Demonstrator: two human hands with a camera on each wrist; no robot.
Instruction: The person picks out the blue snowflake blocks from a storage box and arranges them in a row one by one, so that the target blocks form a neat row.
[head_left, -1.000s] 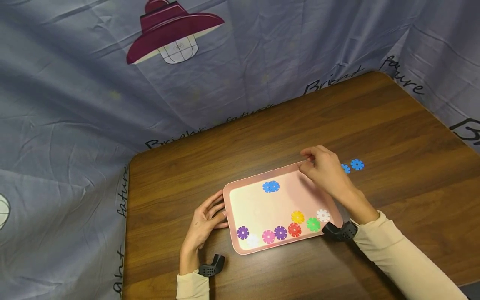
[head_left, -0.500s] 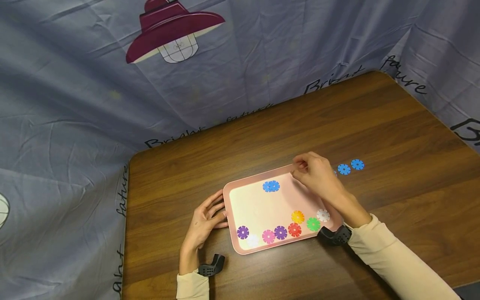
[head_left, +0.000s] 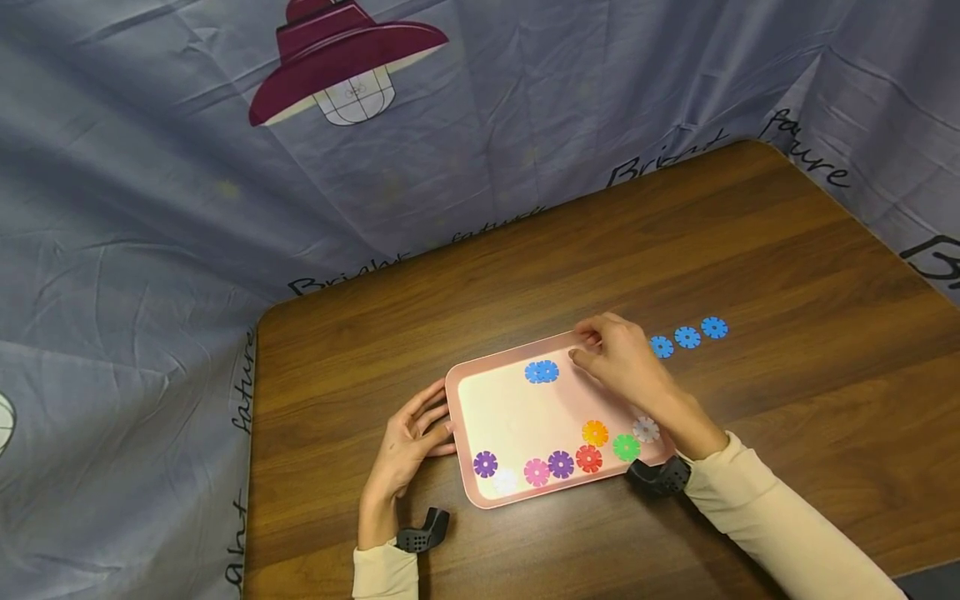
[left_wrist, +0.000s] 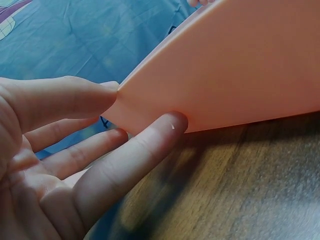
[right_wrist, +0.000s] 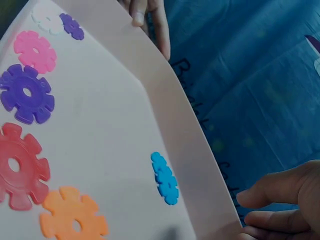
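My left hand (head_left: 406, 446) rests at the left end of a shallow pink tray (head_left: 468, 433); in the left wrist view its fingertips touch the tray's outer wall and rim. Over the tray's far right part is my right hand (head_left: 621, 358), fingers loosely bent and nothing showing between them. Left of its fingertips, two blue notched plastic discs (head_left: 542, 372) overlap inside the tray, near the far wall. Along the near side lie purple (head_left: 485, 464), white (head_left: 506, 481), pink (head_left: 537, 472), red (head_left: 588, 458), orange (head_left: 596, 432) and green (head_left: 627, 447) discs, plus another purple and another white one.
Three more blue discs (head_left: 687, 337) lie in a row on the wooden table (head_left: 810, 333), right of the tray. A grey-blue printed curtain (head_left: 525, 117) hangs behind the table. Each wrist wears a black camera mount (head_left: 423, 532).
My right hand has moved left over the tray, toward the overlapping blue discs, uncovering the row of three on the table. My left hand has stayed at the tray's end.
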